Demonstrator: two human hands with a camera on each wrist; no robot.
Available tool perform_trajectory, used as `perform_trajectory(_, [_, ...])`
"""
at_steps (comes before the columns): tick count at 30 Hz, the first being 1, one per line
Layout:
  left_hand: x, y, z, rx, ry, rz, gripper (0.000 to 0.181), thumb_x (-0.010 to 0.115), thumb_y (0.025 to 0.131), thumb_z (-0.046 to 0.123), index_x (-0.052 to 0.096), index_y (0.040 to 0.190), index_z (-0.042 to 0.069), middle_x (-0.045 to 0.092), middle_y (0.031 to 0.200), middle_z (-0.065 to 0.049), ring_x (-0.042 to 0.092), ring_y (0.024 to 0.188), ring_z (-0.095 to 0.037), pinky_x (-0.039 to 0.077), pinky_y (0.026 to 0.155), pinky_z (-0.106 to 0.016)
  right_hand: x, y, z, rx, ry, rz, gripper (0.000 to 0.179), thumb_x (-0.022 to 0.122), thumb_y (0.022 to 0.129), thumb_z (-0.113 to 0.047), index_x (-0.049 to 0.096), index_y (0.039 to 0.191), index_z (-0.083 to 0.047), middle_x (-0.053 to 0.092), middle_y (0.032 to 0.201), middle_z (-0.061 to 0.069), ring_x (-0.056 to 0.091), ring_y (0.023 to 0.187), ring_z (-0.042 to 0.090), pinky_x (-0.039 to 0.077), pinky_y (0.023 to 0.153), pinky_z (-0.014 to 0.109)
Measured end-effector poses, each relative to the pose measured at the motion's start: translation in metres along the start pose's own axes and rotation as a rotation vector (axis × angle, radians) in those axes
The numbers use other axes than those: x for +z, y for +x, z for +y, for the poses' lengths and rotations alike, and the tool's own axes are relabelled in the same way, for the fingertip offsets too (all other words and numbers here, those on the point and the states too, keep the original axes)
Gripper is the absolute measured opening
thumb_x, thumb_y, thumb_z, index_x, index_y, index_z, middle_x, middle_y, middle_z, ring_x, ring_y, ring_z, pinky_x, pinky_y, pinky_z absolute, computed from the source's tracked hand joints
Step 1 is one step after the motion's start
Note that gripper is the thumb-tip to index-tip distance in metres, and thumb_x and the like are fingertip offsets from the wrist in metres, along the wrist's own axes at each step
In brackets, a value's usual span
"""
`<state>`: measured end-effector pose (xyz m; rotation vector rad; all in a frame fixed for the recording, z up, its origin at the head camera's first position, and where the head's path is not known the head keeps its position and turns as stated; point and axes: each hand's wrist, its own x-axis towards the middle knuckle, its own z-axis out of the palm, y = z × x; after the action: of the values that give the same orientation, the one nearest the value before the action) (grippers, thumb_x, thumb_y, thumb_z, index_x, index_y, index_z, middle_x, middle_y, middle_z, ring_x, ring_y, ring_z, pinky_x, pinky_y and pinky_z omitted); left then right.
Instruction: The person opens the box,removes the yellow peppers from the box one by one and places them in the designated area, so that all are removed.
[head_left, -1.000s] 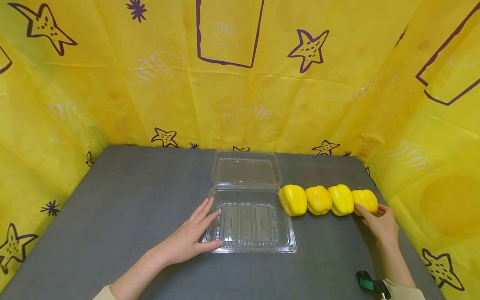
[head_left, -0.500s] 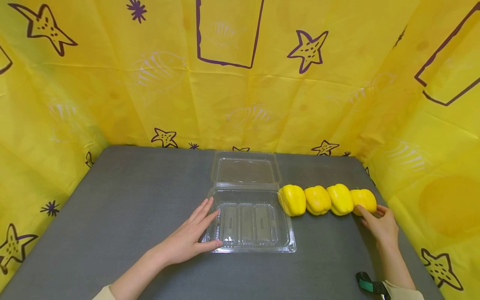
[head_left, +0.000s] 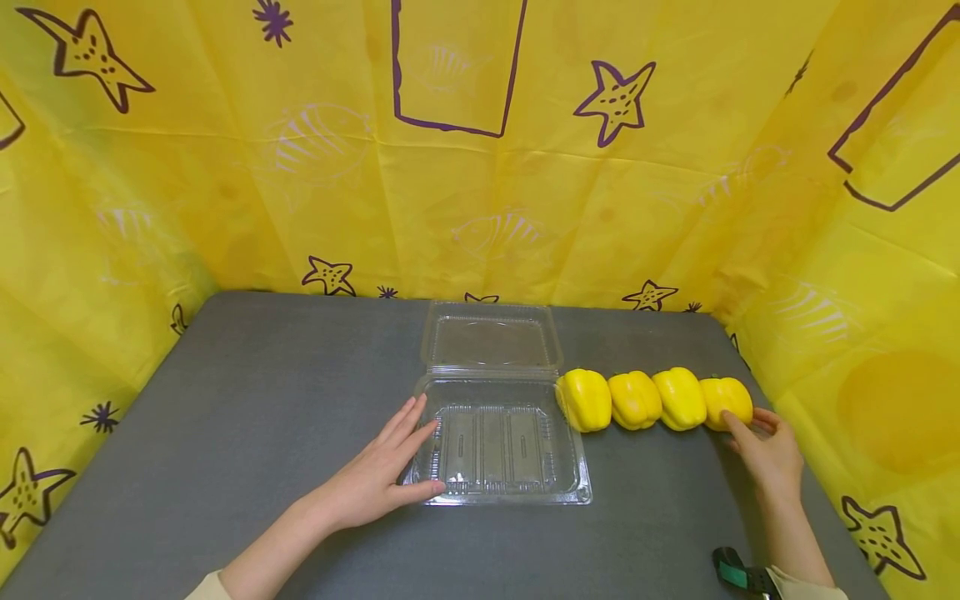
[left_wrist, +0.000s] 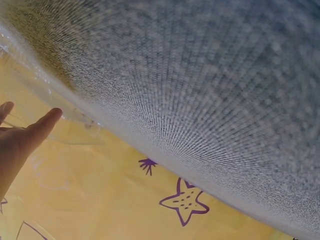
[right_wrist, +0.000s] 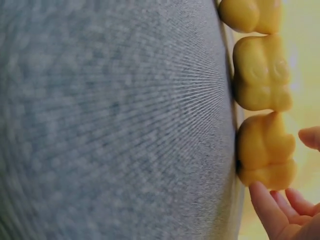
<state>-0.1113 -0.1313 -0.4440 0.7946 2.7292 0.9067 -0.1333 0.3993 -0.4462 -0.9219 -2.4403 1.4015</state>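
Note:
In the head view, a clear plastic clamshell container (head_left: pixel 495 492) lies with its lid (head_left: pixel 491 337) folded back. My left hand (head_left: pixel 375 475) rests at the container's left edge with fingers spread. Several yellow bell peppers stand in a row to the container's right. The leftmost pepper (head_left: pixel 587 402) overlaps the container's rim. At the row's right end is another pepper (head_left: pixel 731 396), and my right hand (head_left: pixel 768 458) is beside it. The right wrist view shows a fingertip (right_wrist: pixel 256 189) right at this end pepper (right_wrist: pixel 267 145), while the thumb (right_wrist: pixel 311 137) stands off it.
Everything sits on a dark grey table (head_left: pixel 285 375). Yellow patterned cloth (head_left: pixel 480 192) surrounds it on the back and both sides. A black and green strap (head_left: pixel 738 573) is by the right wrist.
The row of peppers has shifted very slightly left, pressed from its right end. My right hand has then eased back a little to the right. The left hand has stayed put.

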Motion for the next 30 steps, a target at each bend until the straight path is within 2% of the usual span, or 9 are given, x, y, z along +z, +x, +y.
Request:
perform_trajectory(4, [0.000,0.000,0.000,0.003,0.007,0.002,0.086,0.064,0.088,0.056,0.034,0.152,0.009,0.006,0.163,-0.008,0.000,0.149,-0.024,0.025,0.110,-0.059,-0.001,-0.004,-0.003,-0.039,-0.045,0.114,0.063,0.070,0.087,-0.043,0.047,0.133,-0.006,0.052,0.120,0.004,0.047,0.077,-0.007,0.042,0.064,0.011])
perform_trajectory(8, [0.000,0.000,0.001,0.009,0.010,0.005,0.086,0.064,0.088,0.056,0.034,0.152,0.009,0.006,0.163,-0.008,0.000,0.149,-0.024,0.025,0.110,-0.058,0.001,-0.009,-0.009,-0.114,-0.044,0.222,0.051,0.070,0.087,-0.038,0.054,0.126,-0.009,0.057,0.112,-0.004,0.052,0.099,0.012,0.037,0.074,0.015])
perform_trajectory(11, [0.000,0.000,0.001,0.014,0.015,0.009,0.086,0.063,0.088,0.059,0.034,0.152,0.009,0.006,0.163,-0.008,0.000,0.149,-0.025,0.025,0.110,-0.059,0.005,-0.015,-0.017,-0.195,-0.038,0.292,0.049,0.071,0.087,-0.034,0.057,0.126,-0.006,0.057,0.111,-0.004,0.049,0.106,0.020,0.036,0.075,0.013])
perform_trajectory(15, [-0.001,0.001,0.000,0.017,0.025,0.009,0.088,0.059,0.088,0.063,0.034,0.152,0.009,0.006,0.163,-0.008,0.002,0.149,-0.026,0.025,0.110,-0.059,0.012,-0.024,-0.029,-0.322,-0.037,0.349,0.046,0.072,0.086,-0.028,0.061,0.123,-0.004,0.056,0.108,-0.004,0.049,0.096,0.009,0.038,0.073,0.010])
perform_trajectory(18, [0.000,0.001,0.000,0.016,0.031,0.007,0.088,0.060,0.088,0.062,0.033,0.152,0.009,0.006,0.163,-0.008,0.002,0.149,-0.027,0.025,0.110,-0.059,0.017,-0.031,-0.037,-0.411,-0.041,0.359,0.043,0.073,0.085,-0.024,0.062,0.121,-0.002,0.058,0.107,0.001,0.049,0.094,0.005,0.039,0.075,0.011])
perform_trajectory(21, [0.001,0.002,-0.001,0.017,0.039,0.009,0.086,0.061,0.088,0.059,0.033,0.153,0.009,0.006,0.163,-0.008,0.002,0.149,-0.027,0.025,0.110,-0.058,0.024,-0.036,-0.043,-0.476,-0.037,0.346,0.042,0.074,0.084,-0.019,0.062,0.120,0.000,0.059,0.110,0.010,0.051,0.098,0.011,0.039,0.078,0.012])
perform_trajectory(24, [0.001,0.002,-0.002,0.026,0.051,0.017,0.086,0.061,0.089,0.060,0.033,0.153,0.009,0.006,0.163,-0.008,0.003,0.149,-0.028,0.025,0.110,-0.057,0.030,-0.042,-0.051,-0.491,-0.032,0.308,0.042,0.074,0.085,-0.019,0.061,0.121,-0.001,0.059,0.116,0.014,0.051,0.104,0.020,0.040,0.083,0.014])
perform_trajectory(30, [0.000,0.002,-0.002,0.042,0.083,0.030,0.086,0.055,0.089,0.065,0.032,0.153,0.011,0.006,0.163,-0.008,0.004,0.149,-0.027,0.025,0.111,-0.056,0.042,-0.055,-0.067,-0.498,-0.041,0.203,0.045,0.073,0.088,-0.024,0.058,0.126,-0.004,0.057,0.122,0.012,0.051,0.113,0.025,0.041,0.094,0.021])
